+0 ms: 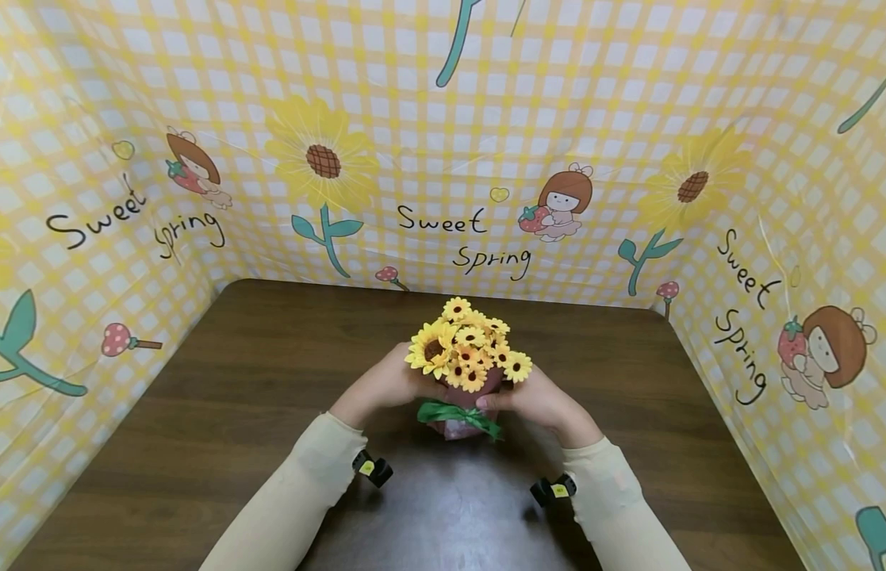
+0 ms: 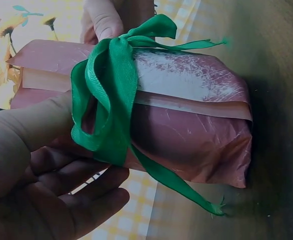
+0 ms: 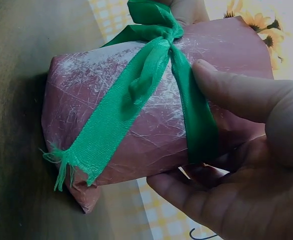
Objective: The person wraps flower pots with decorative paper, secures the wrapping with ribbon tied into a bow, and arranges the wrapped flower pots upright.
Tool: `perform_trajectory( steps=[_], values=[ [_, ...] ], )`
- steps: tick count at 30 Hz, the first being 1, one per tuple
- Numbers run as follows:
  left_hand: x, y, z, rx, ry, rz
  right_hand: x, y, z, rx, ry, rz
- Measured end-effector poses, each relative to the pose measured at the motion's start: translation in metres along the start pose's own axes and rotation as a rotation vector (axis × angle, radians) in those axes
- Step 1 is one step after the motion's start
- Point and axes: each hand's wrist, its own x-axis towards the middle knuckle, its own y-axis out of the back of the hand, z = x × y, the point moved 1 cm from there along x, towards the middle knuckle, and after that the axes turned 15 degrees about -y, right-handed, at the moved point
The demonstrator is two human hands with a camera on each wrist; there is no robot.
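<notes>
A bouquet of yellow artificial sunflowers (image 1: 467, 345) stands near the middle of the table, its stems wrapped in dull red paper (image 2: 196, 135) that is scuffed pale in places. Around the wrapping runs a green ribbon (image 3: 121, 107) tied in a bow, with frayed ends. My left hand (image 1: 407, 379) holds the wrapping from the left, thumb at the front beside the bow and fingers behind. From the other side my right hand (image 1: 531, 396) grips it the same way, the thumb (image 3: 226, 87) pressing next to the ribbon. The flower heads cover part of both hands in the head view.
The dark brown wooden table (image 1: 221, 444) is enclosed on the back and sides by a yellow-and-white checked cloth (image 1: 443, 143) printed with sunflowers and lettering. A small black wrist camera (image 1: 373, 468) sits at the left cuff, another black camera (image 1: 553, 490) at the right.
</notes>
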Motion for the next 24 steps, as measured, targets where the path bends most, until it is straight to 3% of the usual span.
perform_trajectory(
  steps=[12,24],
  values=[
    [0.0011,-0.0025,0.0008,-0.027,0.002,-0.023,-0.0022,0.0011,0.0039,0.066,-0.041,-0.057],
    [0.0007,-0.0046,-0.0006,-0.005,0.010,-0.050,-0.0030,0.0036,0.0051,-0.003,-0.044,-0.046]
  ],
)
